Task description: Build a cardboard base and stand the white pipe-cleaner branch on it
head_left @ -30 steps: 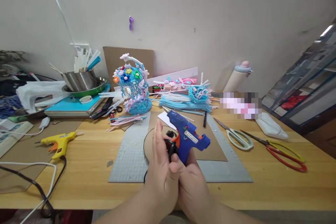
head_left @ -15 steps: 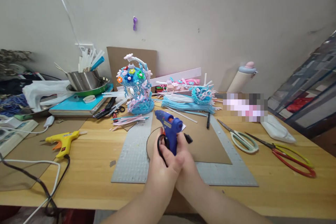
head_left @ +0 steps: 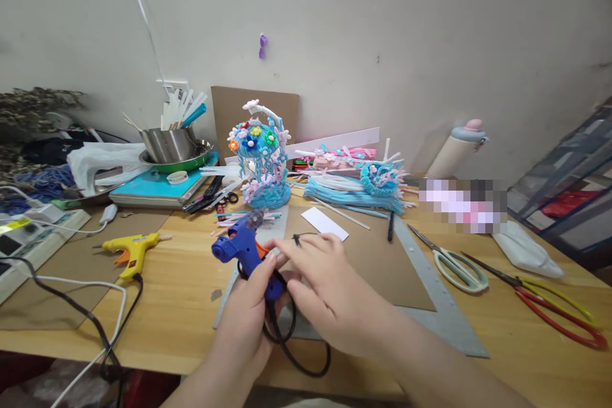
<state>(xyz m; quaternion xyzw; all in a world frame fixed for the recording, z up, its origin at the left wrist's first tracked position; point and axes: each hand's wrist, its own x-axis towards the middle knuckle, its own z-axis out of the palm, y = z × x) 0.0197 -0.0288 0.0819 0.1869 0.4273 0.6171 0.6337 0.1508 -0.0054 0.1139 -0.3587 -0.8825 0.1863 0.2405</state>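
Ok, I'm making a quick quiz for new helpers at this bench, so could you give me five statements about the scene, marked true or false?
1. The left hand holds the blue glue gun. True.
2. The yellow glue gun lies beside the bottle. False: it lies at the left of the table, and the bottle is at the back right.
3. A white strip lies on the brown cardboard. True.
4. The right hand holds the red-and-yellow scissors. False: they lie on the table, apart from both hands.
5. The bottle has a pink top. True.
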